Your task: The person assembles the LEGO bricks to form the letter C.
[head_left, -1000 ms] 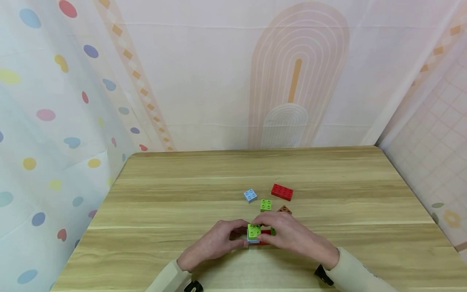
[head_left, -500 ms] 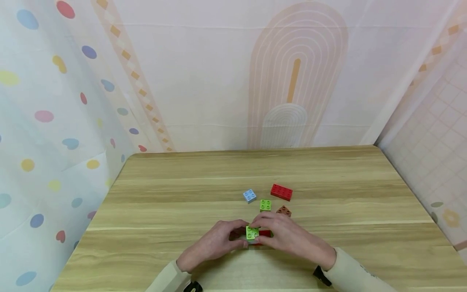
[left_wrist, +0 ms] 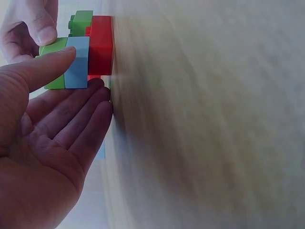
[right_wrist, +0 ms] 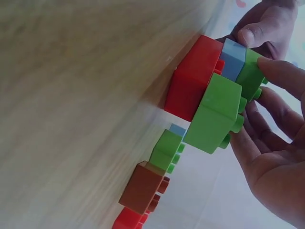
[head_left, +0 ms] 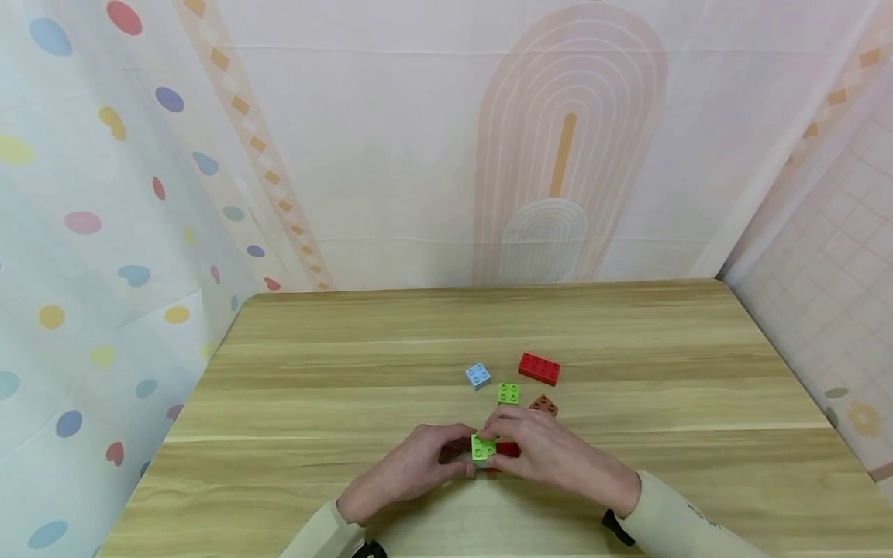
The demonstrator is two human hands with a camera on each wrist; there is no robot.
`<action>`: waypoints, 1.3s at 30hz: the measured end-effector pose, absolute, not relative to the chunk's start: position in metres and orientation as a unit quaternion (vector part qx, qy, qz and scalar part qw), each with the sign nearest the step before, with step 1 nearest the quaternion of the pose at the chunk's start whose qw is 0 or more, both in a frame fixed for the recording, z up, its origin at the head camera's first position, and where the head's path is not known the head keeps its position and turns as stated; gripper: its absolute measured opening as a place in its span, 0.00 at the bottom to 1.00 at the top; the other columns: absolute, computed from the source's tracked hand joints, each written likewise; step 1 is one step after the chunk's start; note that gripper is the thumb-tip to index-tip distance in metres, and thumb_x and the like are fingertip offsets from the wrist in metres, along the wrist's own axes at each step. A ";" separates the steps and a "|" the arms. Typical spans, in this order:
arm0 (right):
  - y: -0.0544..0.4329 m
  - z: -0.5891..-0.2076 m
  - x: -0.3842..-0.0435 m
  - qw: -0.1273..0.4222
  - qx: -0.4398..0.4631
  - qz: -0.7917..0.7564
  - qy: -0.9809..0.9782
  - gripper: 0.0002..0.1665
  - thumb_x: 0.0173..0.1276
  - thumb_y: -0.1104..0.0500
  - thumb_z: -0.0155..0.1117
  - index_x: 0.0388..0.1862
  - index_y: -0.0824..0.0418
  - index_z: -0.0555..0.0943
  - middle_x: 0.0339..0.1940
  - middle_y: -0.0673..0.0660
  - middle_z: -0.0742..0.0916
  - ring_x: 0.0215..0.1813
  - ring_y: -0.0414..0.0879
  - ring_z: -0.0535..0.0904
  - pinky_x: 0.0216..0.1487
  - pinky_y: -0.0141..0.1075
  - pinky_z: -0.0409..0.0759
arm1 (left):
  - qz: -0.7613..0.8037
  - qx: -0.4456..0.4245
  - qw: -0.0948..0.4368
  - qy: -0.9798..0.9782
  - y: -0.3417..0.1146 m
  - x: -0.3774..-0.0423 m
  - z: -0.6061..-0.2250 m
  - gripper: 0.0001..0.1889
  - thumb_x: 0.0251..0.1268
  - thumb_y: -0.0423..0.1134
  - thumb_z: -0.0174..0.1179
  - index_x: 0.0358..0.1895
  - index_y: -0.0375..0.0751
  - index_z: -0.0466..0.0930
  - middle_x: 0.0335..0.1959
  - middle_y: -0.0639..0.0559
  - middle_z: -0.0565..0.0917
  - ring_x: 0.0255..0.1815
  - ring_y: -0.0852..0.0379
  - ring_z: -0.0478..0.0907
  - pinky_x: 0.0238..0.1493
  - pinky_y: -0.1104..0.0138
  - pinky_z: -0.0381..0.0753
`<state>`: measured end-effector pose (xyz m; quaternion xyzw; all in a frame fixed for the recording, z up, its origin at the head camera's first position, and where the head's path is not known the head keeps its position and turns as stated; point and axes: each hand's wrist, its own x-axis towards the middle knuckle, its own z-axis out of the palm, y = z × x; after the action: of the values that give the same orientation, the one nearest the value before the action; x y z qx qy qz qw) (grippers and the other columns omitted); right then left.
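Observation:
A lime green brick (head_left: 484, 448) sits on a light blue brick (left_wrist: 77, 69), which stands on one end of a long red brick (right_wrist: 193, 78). A green brick (right_wrist: 214, 112) is on the red brick's other end, best seen in the right wrist view. My left hand (head_left: 425, 461) holds the stack from the left, thumb across the light blue brick and fingers behind it. From the right, my right hand (head_left: 540, 443) pinches the lime green brick between thumb and fingers. In the head view, the right hand covers much of the red brick.
Behind the hands on the wooden table (head_left: 314, 403) lie a loose light blue brick (head_left: 477, 376), a lime green brick (head_left: 508, 394), a brown brick (head_left: 544, 404) and a red brick (head_left: 539, 368). A patterned cloth (head_left: 391, 155) hangs along the table's back edge.
The lime green brick and my right hand have shifted slightly left and toward me, and less of the light blue brick shows beneath it. My left hand stays nearly still.

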<state>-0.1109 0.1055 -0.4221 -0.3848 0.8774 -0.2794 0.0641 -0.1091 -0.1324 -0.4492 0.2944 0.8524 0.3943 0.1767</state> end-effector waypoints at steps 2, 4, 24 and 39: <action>0.105 -0.422 -0.110 0.064 -0.384 -0.279 0.878 0.13 0.68 0.58 0.76 0.51 0.59 0.88 0.49 0.47 0.86 0.49 0.36 0.81 0.51 0.34 0.83 | 0.388 0.296 0.174 0.855 -0.132 -0.109 -0.449 0.19 0.71 0.38 0.68 0.62 0.41 0.81 0.57 0.51 0.87 0.57 0.61 0.81 0.61 0.66 0.80; 0.105 -0.421 -0.110 0.061 -0.386 -0.279 0.877 0.13 0.68 0.59 0.76 0.50 0.60 0.88 0.49 0.48 0.86 0.48 0.36 0.81 0.50 0.32 0.84 | 0.377 0.300 0.170 0.859 -0.131 -0.108 -0.448 0.19 0.71 0.37 0.68 0.62 0.40 0.81 0.58 0.50 0.86 0.59 0.60 0.81 0.62 0.65 0.80; 0.120 -0.417 -0.113 0.090 -0.334 -0.340 0.875 0.24 0.73 0.50 0.71 0.63 0.59 0.83 0.58 0.52 0.88 0.57 0.47 0.84 0.57 0.44 0.84 | 0.349 0.292 0.169 0.874 -0.128 -0.104 -0.445 0.26 0.73 0.45 0.66 0.69 0.39 0.77 0.66 0.48 0.82 0.66 0.56 0.77 0.66 0.60 0.79; 0.159 -0.417 -0.128 0.019 -0.295 -0.346 0.891 0.19 0.76 0.56 0.67 0.62 0.58 0.84 0.59 0.52 0.88 0.60 0.52 0.84 0.62 0.54 0.81 | 0.418 0.274 0.111 0.859 -0.126 -0.101 -0.443 0.19 0.71 0.45 0.68 0.61 0.43 0.81 0.56 0.54 0.86 0.54 0.58 0.83 0.58 0.61 0.84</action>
<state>-0.1278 0.1591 -0.4165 -0.2947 0.8907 -0.3455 0.0188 -0.1012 -0.1259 -0.4433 0.2743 0.8592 0.4175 0.1108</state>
